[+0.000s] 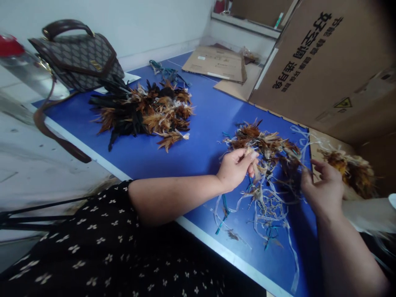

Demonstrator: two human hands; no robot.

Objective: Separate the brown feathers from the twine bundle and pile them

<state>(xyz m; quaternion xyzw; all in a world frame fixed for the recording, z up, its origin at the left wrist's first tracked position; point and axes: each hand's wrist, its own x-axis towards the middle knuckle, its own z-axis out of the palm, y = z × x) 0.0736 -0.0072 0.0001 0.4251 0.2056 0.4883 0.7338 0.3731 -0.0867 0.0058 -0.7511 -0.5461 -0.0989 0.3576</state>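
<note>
My left hand [235, 166] pinches a small tuft of brown feathers between thumb and fingers, at the near edge of a loose clump of brown and orange feathers [266, 144] on the blue table [204, 119]. My right hand [323, 185] is curled beside the same clump, fingers bent on thin pale strands running from the feathers. Below both hands lies a tangle of white and teal strings [266, 210]. A bigger heap of black and brown feathers [145, 111] lies at the far left of the table.
A patterned handbag [77, 55] with a brown strap stands at the table's far left corner. Large cardboard boxes [328, 62] stand along the right side, flat cardboard [216, 62] behind. Another feather bunch [352, 171] lies at the right edge.
</note>
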